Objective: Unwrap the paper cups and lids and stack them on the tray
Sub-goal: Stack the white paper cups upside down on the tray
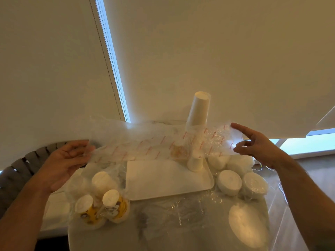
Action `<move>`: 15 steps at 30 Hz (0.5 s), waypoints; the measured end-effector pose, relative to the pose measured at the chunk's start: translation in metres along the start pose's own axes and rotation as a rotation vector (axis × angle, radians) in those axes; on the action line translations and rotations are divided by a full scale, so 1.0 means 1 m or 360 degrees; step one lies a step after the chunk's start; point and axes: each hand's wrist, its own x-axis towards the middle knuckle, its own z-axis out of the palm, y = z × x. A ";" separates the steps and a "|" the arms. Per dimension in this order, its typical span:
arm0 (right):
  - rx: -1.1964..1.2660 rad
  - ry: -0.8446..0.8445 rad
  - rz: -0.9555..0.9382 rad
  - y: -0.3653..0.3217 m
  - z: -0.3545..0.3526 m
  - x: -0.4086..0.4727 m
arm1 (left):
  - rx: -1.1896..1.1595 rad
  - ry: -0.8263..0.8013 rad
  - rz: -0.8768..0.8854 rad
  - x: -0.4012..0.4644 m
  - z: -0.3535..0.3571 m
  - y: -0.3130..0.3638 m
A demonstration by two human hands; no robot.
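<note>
I stretch the emptied plastic sleeve [163, 142] crosswise above the tray [163, 180], left hand [65, 160] pinching one end, right hand [257, 144] the other; the freed cup stack [196, 131] stands on the tray's far corner, nearer my right grip.

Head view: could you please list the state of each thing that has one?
Plastic sleeve: empty, stretched between hands.
Left hand: pinching sleeve end.
Right hand: pinching other end.
Cup stack: unwrapped, upside down on tray.
Printed cups: still wrapped.
Lids: still wrapped.
</note>
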 end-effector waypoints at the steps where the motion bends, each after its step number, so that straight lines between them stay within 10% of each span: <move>1: -0.0021 0.0007 -0.0001 0.000 0.000 0.001 | 0.0005 -0.0040 -0.0016 -0.001 -0.001 0.001; 15: -0.0238 0.0056 -0.0021 0.009 0.006 0.008 | 0.0276 -0.0420 -0.0204 -0.008 -0.004 0.005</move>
